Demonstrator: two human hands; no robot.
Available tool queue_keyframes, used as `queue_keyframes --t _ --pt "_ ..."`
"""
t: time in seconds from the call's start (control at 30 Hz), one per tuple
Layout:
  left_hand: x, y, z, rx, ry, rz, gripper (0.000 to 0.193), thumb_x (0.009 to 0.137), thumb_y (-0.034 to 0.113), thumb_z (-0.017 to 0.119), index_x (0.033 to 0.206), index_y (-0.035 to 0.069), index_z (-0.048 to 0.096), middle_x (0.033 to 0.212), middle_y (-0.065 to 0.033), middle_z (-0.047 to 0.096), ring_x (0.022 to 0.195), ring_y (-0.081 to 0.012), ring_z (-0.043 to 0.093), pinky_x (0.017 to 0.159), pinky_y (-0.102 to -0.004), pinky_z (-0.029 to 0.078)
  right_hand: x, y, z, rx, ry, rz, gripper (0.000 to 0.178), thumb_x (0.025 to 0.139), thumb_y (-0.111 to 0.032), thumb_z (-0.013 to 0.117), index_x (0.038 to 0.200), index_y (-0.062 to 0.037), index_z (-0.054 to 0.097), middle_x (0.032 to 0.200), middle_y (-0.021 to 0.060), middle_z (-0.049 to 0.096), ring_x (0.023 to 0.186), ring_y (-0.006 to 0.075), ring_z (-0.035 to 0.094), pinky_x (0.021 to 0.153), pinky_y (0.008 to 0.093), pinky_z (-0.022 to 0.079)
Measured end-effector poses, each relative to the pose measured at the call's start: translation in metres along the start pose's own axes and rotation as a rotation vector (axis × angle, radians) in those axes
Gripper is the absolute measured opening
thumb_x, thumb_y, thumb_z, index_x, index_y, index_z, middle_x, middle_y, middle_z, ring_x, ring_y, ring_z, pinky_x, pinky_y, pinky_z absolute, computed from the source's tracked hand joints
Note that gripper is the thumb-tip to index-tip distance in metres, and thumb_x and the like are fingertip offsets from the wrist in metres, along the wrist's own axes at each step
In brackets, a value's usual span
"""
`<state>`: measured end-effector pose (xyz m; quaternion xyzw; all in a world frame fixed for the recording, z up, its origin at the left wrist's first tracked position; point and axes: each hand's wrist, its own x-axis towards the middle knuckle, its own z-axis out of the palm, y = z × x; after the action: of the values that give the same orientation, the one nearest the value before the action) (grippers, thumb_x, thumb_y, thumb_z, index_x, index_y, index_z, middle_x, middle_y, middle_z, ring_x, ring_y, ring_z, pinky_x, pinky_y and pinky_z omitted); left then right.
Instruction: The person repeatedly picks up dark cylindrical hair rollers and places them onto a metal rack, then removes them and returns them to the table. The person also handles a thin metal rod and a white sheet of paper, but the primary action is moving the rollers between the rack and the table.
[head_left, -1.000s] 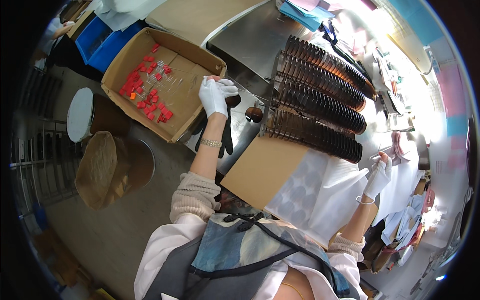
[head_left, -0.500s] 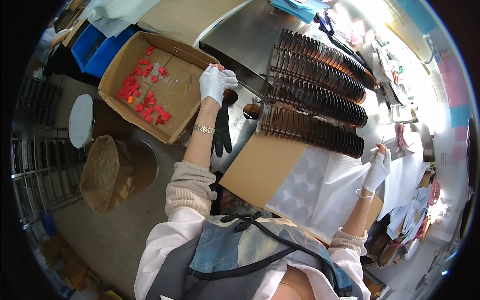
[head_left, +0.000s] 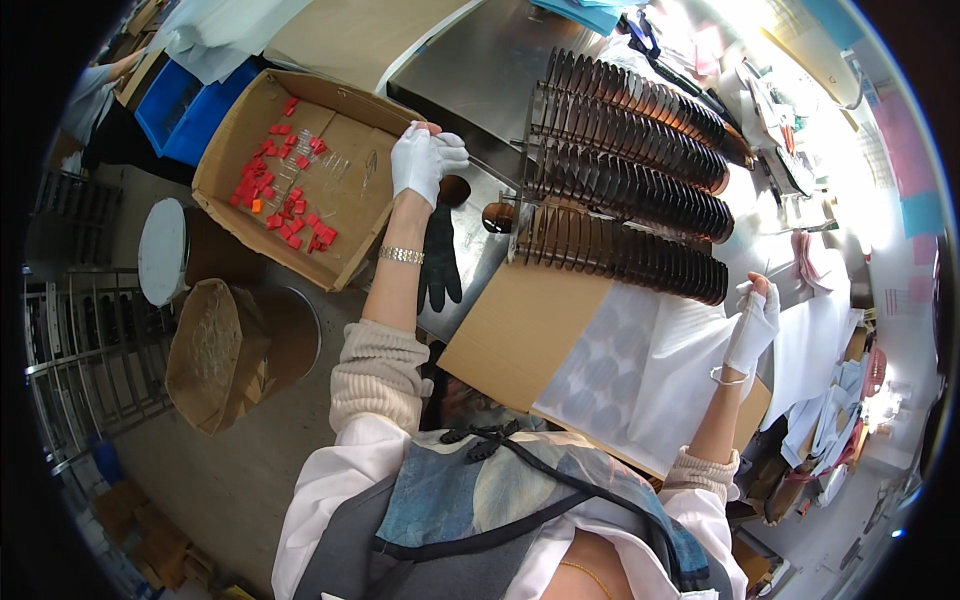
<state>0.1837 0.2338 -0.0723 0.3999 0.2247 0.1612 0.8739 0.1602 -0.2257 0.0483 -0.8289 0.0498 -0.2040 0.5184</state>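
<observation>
My left hand (head_left: 416, 165), in a white glove with bare fingertips, is above the right rim of a cardboard box (head_left: 228, 215). Its fingers are bent together; whatever they grip is too fine to make out. Across the bench lie several long rows of brown translucent lenses (head_left: 625, 170), packed edge to edge. A single round brown lens (head_left: 497, 217) sits at their left end, and another dark brown lens (head_left: 454, 191) is by my left wrist. My right hand (head_left: 755, 325), gloved the same way, pinches something very thin near the rows' lower right end.
Red clips (head_left: 253, 182) and thin clear pieces lie in the box. A black glove (head_left: 438, 265) hangs by the bench edge. Cardboard (head_left: 525, 330) and white sheeting (head_left: 675, 360) lie in front of me. Drums stand at left; a blue bin (head_left: 190, 120) is behind.
The view has shifted slightly. A thin wire that showed left of my left hand over the box no longer stands out. Both hands keep nearly the same place and the lens rows stay put.
</observation>
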Motion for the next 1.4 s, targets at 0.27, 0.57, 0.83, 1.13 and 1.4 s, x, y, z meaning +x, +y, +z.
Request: queue_keyframes --t 0.27,0.57,0.83,1.13,1.4 --pt "0.002 -0.001 0.002 0.049 0.004 0.017 0.020 0.104 0.020 0.034 0.098 0.005 0.047 0.078 -0.0181 0.063 0.056 -0.0243 0.063 0.052 -0.0368 0.056 -0.001 0.001 0.005 0.010 0.002 0.014 0.025 0.101 -0.023 0.056 0.095 -0.0008 0.067 0.073 -0.0048 0.052 0.064 0.0016 0.043 0.056 0.0158 0.034" --pt "-0.046 -0.012 -0.002 -0.099 0.099 0.086 0.023 0.105 0.025 0.037 0.098 0.005 0.048 0.087 -0.0227 0.066 0.066 -0.0279 0.067 0.061 -0.0392 0.060 -0.003 0.002 0.005 -0.038 -0.018 0.040 0.025 0.101 -0.022 0.055 0.095 -0.0010 0.068 0.072 -0.0044 0.054 0.063 0.0023 0.040 0.058 0.0184 0.033" --pt "-0.051 -0.013 -0.009 0.020 0.121 0.069 0.025 0.103 0.024 0.048 0.097 0.001 0.055 0.086 -0.0174 0.067 0.066 -0.0214 0.066 0.058 -0.0319 0.059 -0.003 0.005 0.017 0.005 -0.053 -0.054 0.025 0.101 -0.023 0.057 0.096 -0.0007 0.067 0.074 -0.0032 0.056 0.063 0.0018 0.041 0.055 0.0161 0.032" --pt "-0.040 -0.008 -0.011 0.121 0.137 0.015 0.019 0.098 0.017 0.052 0.094 0.000 0.059 0.073 -0.0103 0.062 0.056 -0.0168 0.062 0.051 -0.0286 0.055 -0.001 0.005 0.019 -0.011 -0.058 -0.065 0.025 0.102 -0.022 0.056 0.097 0.0002 0.067 0.076 -0.0024 0.057 0.065 0.0018 0.043 0.057 0.0158 0.034" --pt "-0.033 -0.007 -0.007 0.146 0.078 0.064 0.023 0.101 0.014 0.044 0.093 -0.002 0.058 0.071 -0.0115 0.062 0.056 -0.0166 0.062 0.051 -0.0293 0.055 0.000 0.007 0.012 0.005 -0.062 -0.025 0.024 0.101 -0.020 0.055 0.096 0.0002 0.068 0.075 -0.0017 0.059 0.065 0.0042 0.046 0.061 0.0191 0.038"
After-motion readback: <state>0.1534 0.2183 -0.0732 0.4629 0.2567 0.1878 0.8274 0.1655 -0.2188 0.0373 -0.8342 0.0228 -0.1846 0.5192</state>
